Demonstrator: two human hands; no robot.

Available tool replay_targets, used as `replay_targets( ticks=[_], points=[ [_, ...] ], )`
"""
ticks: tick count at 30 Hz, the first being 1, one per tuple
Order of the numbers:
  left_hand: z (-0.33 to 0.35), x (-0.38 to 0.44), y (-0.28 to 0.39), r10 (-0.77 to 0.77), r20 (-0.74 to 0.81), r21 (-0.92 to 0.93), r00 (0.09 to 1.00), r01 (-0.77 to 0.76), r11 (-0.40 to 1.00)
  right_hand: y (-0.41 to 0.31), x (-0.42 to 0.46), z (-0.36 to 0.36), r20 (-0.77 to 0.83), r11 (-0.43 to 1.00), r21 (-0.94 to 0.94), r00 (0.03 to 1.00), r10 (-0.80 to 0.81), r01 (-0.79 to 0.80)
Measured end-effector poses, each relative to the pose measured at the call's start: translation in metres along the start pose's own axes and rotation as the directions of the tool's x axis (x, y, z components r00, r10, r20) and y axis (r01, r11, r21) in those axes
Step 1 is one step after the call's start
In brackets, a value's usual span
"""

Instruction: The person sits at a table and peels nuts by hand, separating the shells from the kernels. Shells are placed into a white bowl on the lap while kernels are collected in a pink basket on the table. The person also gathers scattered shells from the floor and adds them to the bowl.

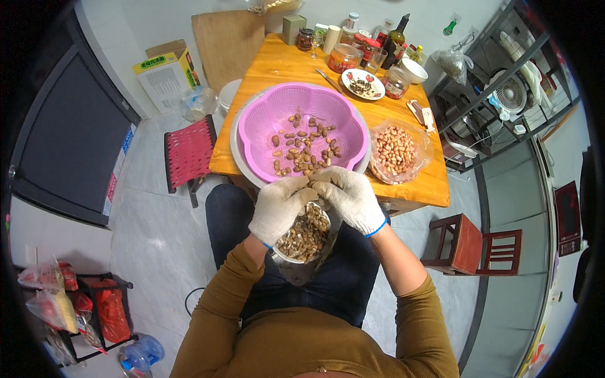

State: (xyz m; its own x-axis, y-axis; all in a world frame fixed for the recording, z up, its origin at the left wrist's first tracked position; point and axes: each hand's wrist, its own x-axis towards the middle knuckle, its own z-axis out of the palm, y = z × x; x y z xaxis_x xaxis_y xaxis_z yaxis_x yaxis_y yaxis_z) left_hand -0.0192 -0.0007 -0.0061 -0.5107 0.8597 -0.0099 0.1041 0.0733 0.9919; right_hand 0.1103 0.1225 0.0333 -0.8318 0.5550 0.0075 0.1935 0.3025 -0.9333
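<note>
My left hand [282, 203] and my right hand [347, 196], both in white knit gloves, meet at the fingertips. Pinched between them is a brown peanut [310, 184], mostly hidden by the fingers. Below the gloves, a white bowl [292, 259] heaped with broken peanut shells [305, 234] sits between my knees. Just beyond my fingers, a pink plastic colander [255, 111] rests in a metal basin [235, 138] and holds scattered unshelled peanuts [302, 156]. To its right, a clear plastic bag [423, 158] holds shelled reddish peanut kernels [396, 149].
On the wooden table [432, 189] are a knife [329, 81], a floral plate [350, 75] with dark bits, a white bowl [414, 71], and several jars and bottles at the back. A red woven stool [189, 151] stands left, a red wooden chair [465, 245] right.
</note>
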Motion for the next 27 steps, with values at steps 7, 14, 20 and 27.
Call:
replay_targets(
  ticks=[7, 14, 20, 27],
  points=[
    [0.019, -0.006, -0.006, 0.023, -0.24, -0.297, 0.97, -0.097, 0.95, -0.001, -0.005, 0.025, -0.177, 0.934, 0.356, 0.982, 0.06, 0.007],
    [0.021, -0.009, -0.01, -0.06, -0.104, -0.568, 0.993, -0.01, 0.823, 0.004, -0.011, 0.031, -0.181, 0.903, 0.43, 0.98, 0.082, 0.003],
    [0.022, -0.005, -0.01, -0.074, -0.033, -0.684, 0.997, 0.032, 0.729, 0.007, -0.012, 0.024, -0.226, 0.977, 0.2, 0.974, -0.029, 0.076],
    [0.024, -0.009, -0.01, -0.083, -0.117, -0.569, 0.99, 0.002, 0.822, -0.002, -0.013, 0.025, -0.217, 0.989, 0.149, 0.976, 0.008, 0.025]
  ],
)
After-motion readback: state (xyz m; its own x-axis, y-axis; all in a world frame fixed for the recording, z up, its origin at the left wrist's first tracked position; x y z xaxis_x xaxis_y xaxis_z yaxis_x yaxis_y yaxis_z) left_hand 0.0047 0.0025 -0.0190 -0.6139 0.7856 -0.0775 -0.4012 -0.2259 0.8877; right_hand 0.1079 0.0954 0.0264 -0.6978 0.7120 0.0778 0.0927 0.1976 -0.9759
